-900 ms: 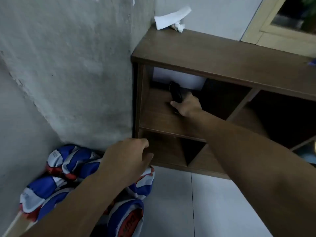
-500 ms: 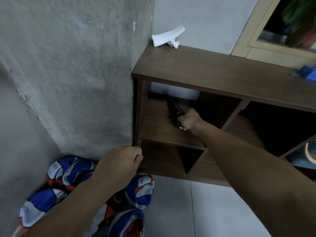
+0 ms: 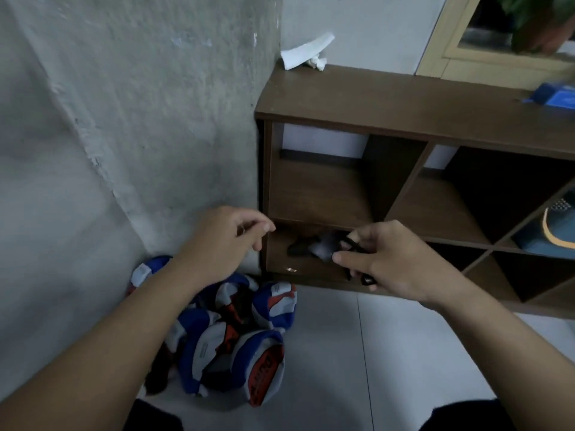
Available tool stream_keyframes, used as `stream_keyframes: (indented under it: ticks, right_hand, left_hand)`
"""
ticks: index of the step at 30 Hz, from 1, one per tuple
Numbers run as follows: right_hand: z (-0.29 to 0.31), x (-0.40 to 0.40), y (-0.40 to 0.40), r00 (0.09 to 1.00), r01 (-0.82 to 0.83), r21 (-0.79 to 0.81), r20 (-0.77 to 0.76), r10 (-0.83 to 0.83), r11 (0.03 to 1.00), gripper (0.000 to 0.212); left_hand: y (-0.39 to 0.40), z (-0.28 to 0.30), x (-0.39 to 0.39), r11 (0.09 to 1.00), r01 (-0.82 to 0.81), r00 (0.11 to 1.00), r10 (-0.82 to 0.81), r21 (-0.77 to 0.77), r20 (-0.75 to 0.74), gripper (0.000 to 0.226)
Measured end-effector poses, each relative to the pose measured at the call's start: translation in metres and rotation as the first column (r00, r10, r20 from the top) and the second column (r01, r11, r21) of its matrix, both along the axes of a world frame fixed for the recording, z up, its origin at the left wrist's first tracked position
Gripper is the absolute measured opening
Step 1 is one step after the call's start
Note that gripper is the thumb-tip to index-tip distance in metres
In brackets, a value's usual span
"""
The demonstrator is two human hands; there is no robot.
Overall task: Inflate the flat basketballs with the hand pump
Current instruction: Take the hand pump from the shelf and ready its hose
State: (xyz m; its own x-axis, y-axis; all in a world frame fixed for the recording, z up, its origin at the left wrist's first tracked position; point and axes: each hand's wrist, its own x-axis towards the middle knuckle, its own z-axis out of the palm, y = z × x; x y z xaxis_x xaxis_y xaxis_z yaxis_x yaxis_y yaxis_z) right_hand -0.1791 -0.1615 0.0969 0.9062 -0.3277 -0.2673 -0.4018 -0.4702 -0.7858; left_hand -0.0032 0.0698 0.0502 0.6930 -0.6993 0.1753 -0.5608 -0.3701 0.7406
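Pump (image 3: 323, 245), dark and blurred at centre frame, sits pinched in the right hand (image 3: 385, 259); the left hand (image 3: 224, 241) hangs loosely curled, empty. Flat basketballs (image 3: 230, 334), lower left on the floor, look limp and light; best held near the valve.

Two hands in view: left hand (image 3: 224, 241), right hand (image 3: 389, 259). One black hand pump (image 3: 323, 247), blurred. A heap of flat basketballs (image 3: 236, 337), perhaps five or six, hard to separate where they overlap. One brown shelf unit (image 3: 404, 104). One white paper scrap (image 3: 306, 51) on top, one blue box (image 3: 553, 94), one potted plant (image 3: 541, 23), one shoe (image 3: 557, 228).
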Motion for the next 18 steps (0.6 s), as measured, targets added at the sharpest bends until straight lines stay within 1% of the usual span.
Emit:
stream_keyframes:
  ticks: [1, 2, 5, 7, 9, 10, 11, 13, 14, 15, 18]
  right_hand:
    - [0.002, -0.005, 0.008, 0.999, -0.032, -0.060, 0.016, 0.033, 0.998, 0.016]
    - [0.004, -0.009, 0.014, 0.997, -0.065, -0.080, 0.039, 0.068, 0.995, 0.012]
    - [0.010, -0.016, 0.028, 0.976, -0.165, -0.082, 0.130, 0.175, 0.983, 0.007]
    - [0.014, -0.019, 0.034, 0.936, -0.258, -0.126, 0.212, 0.280, 0.958, 0.005]
    - [0.020, -0.021, 0.040, 0.885, -0.345, -0.143, 0.279, 0.372, 0.928, 0.003]
    - [0.024, -0.021, 0.043, 0.853, -0.386, -0.187, 0.300, 0.426, 0.904, 0.004]
    - [0.028, -0.020, 0.046, 0.812, -0.417, -0.277, 0.314, 0.492, 0.866, 0.004]
    - [0.036, -0.015, 0.050, 0.712, -0.429, -0.508, 0.318, 0.626, 0.747, 0.005]
    - [0.039, -0.012, 0.051, 0.678, -0.412, -0.592, 0.308, 0.667, 0.692, 0.006]
    - [0.040, -0.008, 0.053, 0.659, -0.392, -0.648, 0.297, 0.691, 0.653, 0.008]
    - [0.036, 0.002, 0.057, 0.633, -0.357, -0.746, 0.249, 0.733, 0.562, 0.013]
  left_hand:
    - [0.004, 0.000, -0.002, 1.000, 0.016, 1.000, -0.015, 0.015, -0.009, 0.021]
    - [0.008, 0.000, -0.005, 0.999, 0.030, 0.999, -0.029, 0.032, -0.016, 0.021]
    - [0.018, 0.004, -0.017, 0.997, 0.065, 0.997, -0.064, 0.029, -0.033, 0.020]
    - [0.025, 0.011, -0.024, 0.997, 0.075, 0.992, -0.076, -0.018, -0.102, 0.018]
    - [0.033, 0.021, -0.032, 0.993, 0.114, 0.977, -0.116, -0.021, -0.179, 0.015]
    - [0.037, 0.027, -0.036, 0.990, 0.143, 0.966, -0.143, -0.016, -0.214, 0.015]
    - [0.041, 0.033, -0.040, 0.984, 0.175, 0.951, -0.174, -0.017, -0.255, 0.016]
    - [0.051, 0.044, -0.050, 0.970, 0.241, 0.908, -0.232, -0.018, -0.348, 0.022]
    - [0.054, 0.050, -0.056, 0.959, 0.282, 0.885, -0.263, -0.007, -0.385, 0.025]
    - [0.058, 0.053, -0.061, 0.947, 0.322, 0.869, -0.293, 0.006, -0.398, 0.026]
    - [0.064, 0.053, -0.068, 0.922, 0.383, 0.878, -0.345, 0.055, -0.332, 0.023]
